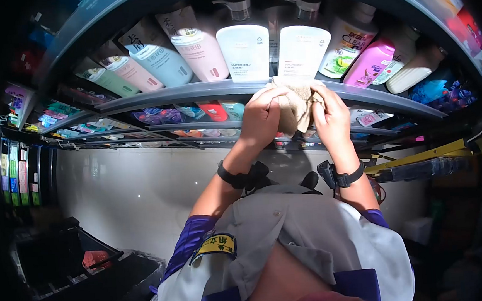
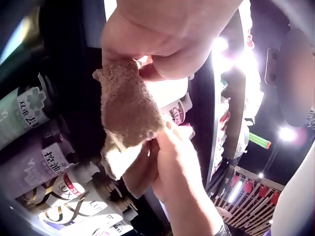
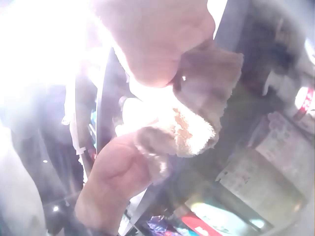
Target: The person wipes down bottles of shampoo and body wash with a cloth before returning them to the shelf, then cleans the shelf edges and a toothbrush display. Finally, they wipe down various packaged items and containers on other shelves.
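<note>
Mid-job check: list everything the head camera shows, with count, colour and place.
Cloth: one, beige, between the hands
Shelf edge: grey, behind the cloth
White pump bottles: two, mid-shelf
Pale pink bottles: two, left of those
Light blue bottle: one, between the pink ones
Green bottle: one, far left
Bright pink bottle: one, right side
Cream bottle: one, leaning, farther right
Small packs: mixed colours, lower shelf, too small to count
Red basket: one, lower left
Wristbands: two, black
Left hand: one, pinching the cloth
Right hand: one, pinching the cloth
</note>
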Motion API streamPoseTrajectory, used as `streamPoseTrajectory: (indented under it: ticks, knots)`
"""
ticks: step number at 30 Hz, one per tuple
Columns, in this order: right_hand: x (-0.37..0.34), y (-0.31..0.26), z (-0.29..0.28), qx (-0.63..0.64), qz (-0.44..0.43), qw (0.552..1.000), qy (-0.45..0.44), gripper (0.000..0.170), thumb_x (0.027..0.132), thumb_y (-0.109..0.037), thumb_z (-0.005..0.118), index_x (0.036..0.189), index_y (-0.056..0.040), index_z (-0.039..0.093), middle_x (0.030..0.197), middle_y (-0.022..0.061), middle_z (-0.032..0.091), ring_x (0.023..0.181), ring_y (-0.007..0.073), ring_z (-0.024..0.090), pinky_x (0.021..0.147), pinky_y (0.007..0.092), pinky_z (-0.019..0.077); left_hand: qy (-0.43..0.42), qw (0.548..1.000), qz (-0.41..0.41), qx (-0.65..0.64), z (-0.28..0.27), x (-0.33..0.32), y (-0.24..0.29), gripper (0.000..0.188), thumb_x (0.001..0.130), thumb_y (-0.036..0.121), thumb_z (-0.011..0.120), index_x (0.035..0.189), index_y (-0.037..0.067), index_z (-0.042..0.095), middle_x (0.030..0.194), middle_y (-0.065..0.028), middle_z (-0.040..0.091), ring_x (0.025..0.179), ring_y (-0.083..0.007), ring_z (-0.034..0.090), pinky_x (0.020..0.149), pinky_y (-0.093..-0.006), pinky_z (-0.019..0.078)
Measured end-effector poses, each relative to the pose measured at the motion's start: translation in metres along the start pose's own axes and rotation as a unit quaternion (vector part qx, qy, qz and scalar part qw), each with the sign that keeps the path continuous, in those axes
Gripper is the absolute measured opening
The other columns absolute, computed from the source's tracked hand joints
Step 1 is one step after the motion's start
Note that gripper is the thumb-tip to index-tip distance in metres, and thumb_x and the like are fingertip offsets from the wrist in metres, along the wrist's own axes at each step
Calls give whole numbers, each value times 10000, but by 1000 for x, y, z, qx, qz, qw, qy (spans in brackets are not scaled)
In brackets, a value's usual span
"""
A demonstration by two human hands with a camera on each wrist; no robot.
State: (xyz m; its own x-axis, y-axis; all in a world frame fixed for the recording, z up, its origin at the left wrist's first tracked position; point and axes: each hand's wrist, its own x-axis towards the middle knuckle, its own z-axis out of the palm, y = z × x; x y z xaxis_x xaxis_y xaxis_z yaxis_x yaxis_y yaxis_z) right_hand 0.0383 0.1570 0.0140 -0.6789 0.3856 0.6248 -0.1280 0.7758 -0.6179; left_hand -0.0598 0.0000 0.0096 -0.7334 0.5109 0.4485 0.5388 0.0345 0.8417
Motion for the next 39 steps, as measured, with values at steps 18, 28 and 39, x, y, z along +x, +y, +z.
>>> streamPoseTrajectory:
  ticks: [18, 28, 39]
  knots:
    - [31, -73, 123, -12, -190, 969, -156, 311, 802, -122, 652, 1083, 10, 638, 855, 183, 691, 712, 343, 690, 643, 393, 566, 217, 936, -33, 275, -81, -26, -30, 408, 858, 126, 593, 1207, -87, 593, 1146, -269, 608, 1051, -419, 584, 950, -431, 475]
    - [11, -45, 59, -57, -8, 994, -89, 274, 853, -160, 628, 1105, -54, 641, 974, 197, 682, 903, 375, 666, 803, 412, 540, 123, 935, 186, 276, -17, -10, -22, 193, 827, 53, 575, 967, -60, 647, 1008, -226, 646, 986, -386, 610, 909, -434, 501]
    - [11, -59, 87, -8, -54, 973, -224, 406, 796, -141, 651, 1177, -33, 561, 1071, 199, 605, 881, 370, 647, 705, 441, 550, 190, 965, -36, 175, -49, -19, -31, 227, 923, 10, 555, 1140, -52, 584, 1097, -173, 667, 989, -205, 646, 886, -322, 515]
